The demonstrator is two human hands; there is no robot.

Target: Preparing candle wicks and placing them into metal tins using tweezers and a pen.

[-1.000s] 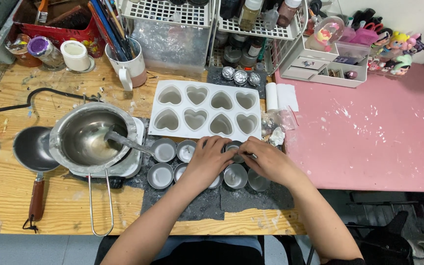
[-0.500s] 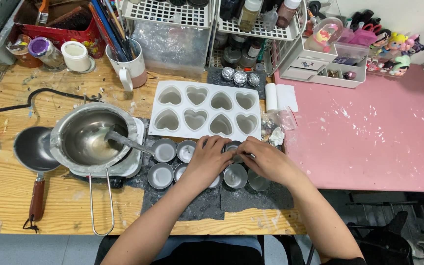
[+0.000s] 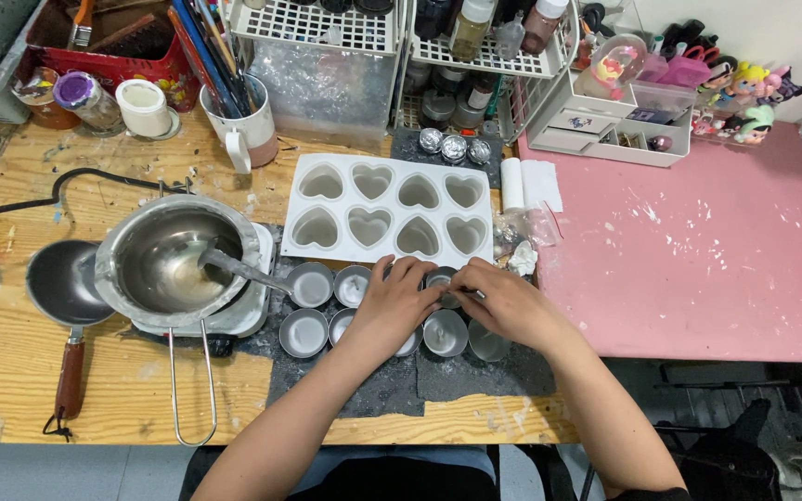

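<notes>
Left hand (image 3: 392, 306): lies palm down over the cluster of small round metal tins (image 3: 309, 284), fingertips meeting the right hand's at one tin (image 3: 440, 278) in the back row.
Right hand (image 3: 503, 301): fingers pinched at that same tin's rim; what they grip is too small to tell.
Tin: between both hands' fingertips, just in front of the white heart-shaped silicone mould (image 3: 390, 210).
Left of the tins: steel melting pot (image 3: 174, 260) on a white hotplate.
Surface (image 3: 11, 343): pale wood under a dark mat.

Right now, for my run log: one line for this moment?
left hand on tins | right hand pinching at one tin | heart mold behind
</notes>
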